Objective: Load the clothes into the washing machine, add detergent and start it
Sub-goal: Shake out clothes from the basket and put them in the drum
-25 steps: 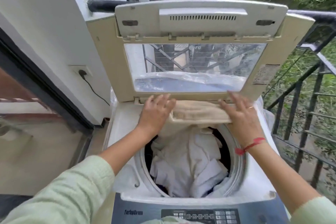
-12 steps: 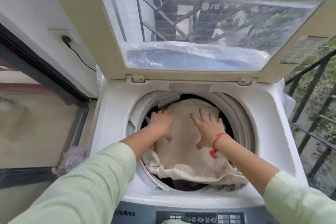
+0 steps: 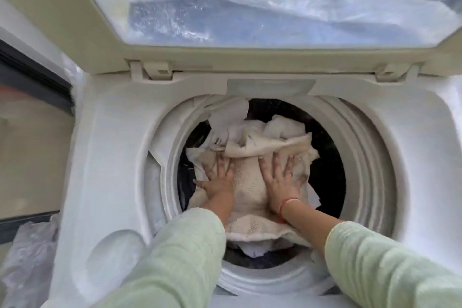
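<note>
The white top-loading washing machine (image 3: 105, 147) fills the view, its lid (image 3: 57, 15) raised at twelve o'clock. In its round drum (image 3: 362, 157) a beige cloth (image 3: 250, 187) lies over white clothes (image 3: 282, 127) heaped toward twelve o'clock. The left hand (image 3: 220, 180) at nine o'clock and the right hand (image 3: 280, 180) at three press flat on the cloth, fingers straight and spread.

1. No text, label, brand, number or sign can be read anywhere in view.
2. The washing machine lid (image 3: 225, 57), raised beyond the left hand (image 3: 220, 181) and the right hand (image 3: 280, 182), shows only blurred reflections in its window, with no legible lettering.
</note>
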